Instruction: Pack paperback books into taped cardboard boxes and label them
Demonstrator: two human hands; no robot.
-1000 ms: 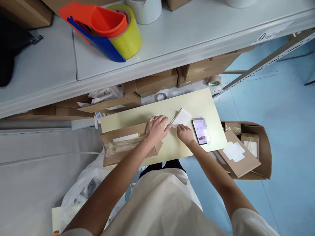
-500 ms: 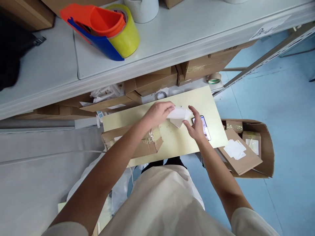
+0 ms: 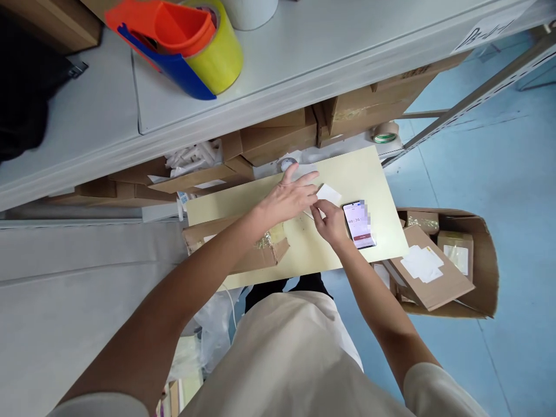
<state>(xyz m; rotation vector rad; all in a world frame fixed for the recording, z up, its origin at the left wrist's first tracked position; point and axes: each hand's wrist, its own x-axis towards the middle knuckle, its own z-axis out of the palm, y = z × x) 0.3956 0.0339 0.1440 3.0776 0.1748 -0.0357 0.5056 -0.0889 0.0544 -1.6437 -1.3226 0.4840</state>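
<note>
The small white piece of paper (image 3: 329, 194) lies on the far right part of the pale yellow tabletop (image 3: 377, 185), its nearer left side covered by the hands, so its full outline and any layers beneath are hard to make out. The left hand (image 3: 289, 200) is above the tabletop at the paper's left, its outer fingers fanned apart and the others bunched against the right hand's fingertips; whether these pinch the paper I cannot tell. The right hand (image 3: 332, 223) has its fingers curled in at the paper's near edge, and whether it grips that edge is also hidden. A thin pale edge shows just left of it, too slight to identify. Just right of the right hand lies a black-edged smartphone (image 3: 358, 226) with a lit screen, partly blurred by blocks. On the left of the tabletop, the left forearm crosses a brown cardboard box (image 3: 271, 253), hiding much of its top. Beyond the far edge, a roll of tape (image 3: 288, 164) is half covered by the left hand's fingers. Farther off, on the grey shelf (image 3: 330, 46), stands an orange and blue tape dispenser with a yellow roll (image 3: 221, 63), cut off at the top, as is the white round object (image 3: 254, 11) beside it. At right, a large open brown carton (image 3: 486, 278) holds smaller boxes, partly covered by a flat cardboard package (image 3: 447, 292) bearing white labels.
</note>
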